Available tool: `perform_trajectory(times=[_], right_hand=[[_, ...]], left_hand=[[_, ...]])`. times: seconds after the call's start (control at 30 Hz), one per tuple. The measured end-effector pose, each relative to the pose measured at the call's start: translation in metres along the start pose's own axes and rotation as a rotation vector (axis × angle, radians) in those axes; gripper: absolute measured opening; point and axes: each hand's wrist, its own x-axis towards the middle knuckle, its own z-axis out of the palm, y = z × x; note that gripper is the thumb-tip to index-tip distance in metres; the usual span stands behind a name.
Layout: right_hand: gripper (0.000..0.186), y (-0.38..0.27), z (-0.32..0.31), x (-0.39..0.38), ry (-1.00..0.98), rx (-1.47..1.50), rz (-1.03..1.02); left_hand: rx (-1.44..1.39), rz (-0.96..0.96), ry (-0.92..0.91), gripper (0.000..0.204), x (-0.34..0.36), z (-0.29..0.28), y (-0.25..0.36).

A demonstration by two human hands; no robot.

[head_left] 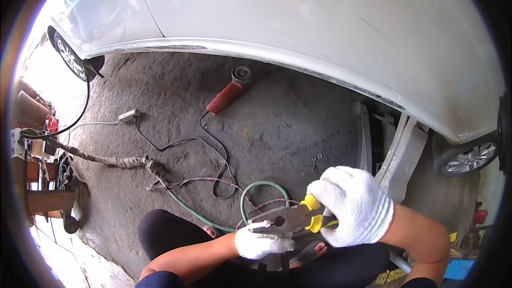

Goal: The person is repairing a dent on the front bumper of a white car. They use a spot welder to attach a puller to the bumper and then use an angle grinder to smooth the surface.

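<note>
My right hand point(352, 205), in a white knit glove, is closed around the yellow grips of combination pliers point(285, 218). The pliers' metal jaws point left, toward my left hand point(262, 244), also gloved in white. Its fingers are closed right at the jaw tips; what they pinch is hidden. A green cable point(202, 216) runs over the floor to my hands and loops up behind the pliers. Thin twisted red and blue wires point(208, 179) lie beside it, with some passing behind the jaws.
A white car body point(320, 16) stretches overhead, with a metal lift arm point(402, 149) under it at right. On the concrete floor lie a red angle grinder point(226, 96) with its black cord, a connector block point(129, 116), a wrapped cable point(114, 161) and several nuts point(320, 156).
</note>
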Motion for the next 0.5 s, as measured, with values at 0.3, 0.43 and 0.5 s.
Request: perform_trajectory(times=[0.3,0.43,0.5], right_hand=[[0.03,0.066,0.04,-0.029,-0.102,1.446,0.868],[0.039,0.176,0.131,-0.092,-0.292,0.049,1.001],[0.044,0.202,0.17,-0.13,-0.373,-0.097,1.09]], left_hand=[[0.454,0.595,0.052,0.01,0.005,-0.018,-0.03],[-0.479,-0.221,0.009,0.014,-0.001,-0.003,-0.002],[-0.505,-0.234,0.042,0.019,0.006,0.003,0.01]])
